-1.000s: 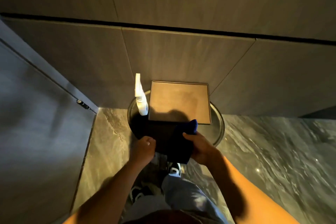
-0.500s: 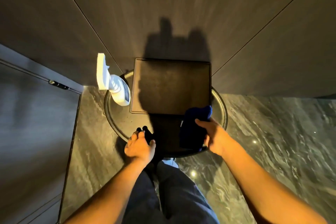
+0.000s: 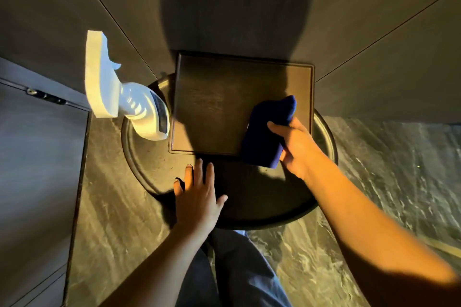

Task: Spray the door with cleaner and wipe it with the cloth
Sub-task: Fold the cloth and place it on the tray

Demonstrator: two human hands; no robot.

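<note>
A white spray bottle point(image 3: 139, 109) stands at the left edge of a round dark side table point(image 3: 149, 164). My right hand point(image 3: 295, 144) grips a folded dark blue cloth point(image 3: 267, 132) over the right part of the table, partly above a square brown tray point(image 3: 214, 107). My left hand point(image 3: 198, 194) is open, fingers spread, flat over the table's front left part, well to the right of and nearer than the bottle. The grey door point(image 3: 37, 182) runs along the left side, with a small metal fitting point(image 3: 45, 96) at its edge.
Wood-grain wall panels point(image 3: 374, 32) rise right behind the table. Marble floor point(image 3: 386, 194) spreads to the right and left of the table. My legs in dark trousers point(image 3: 237, 271) stand just in front of it.
The view has come closer to the table. My left hand opened from a loose fist and reached onto the table. My right hand carried the cloth up and right over the tray.
</note>
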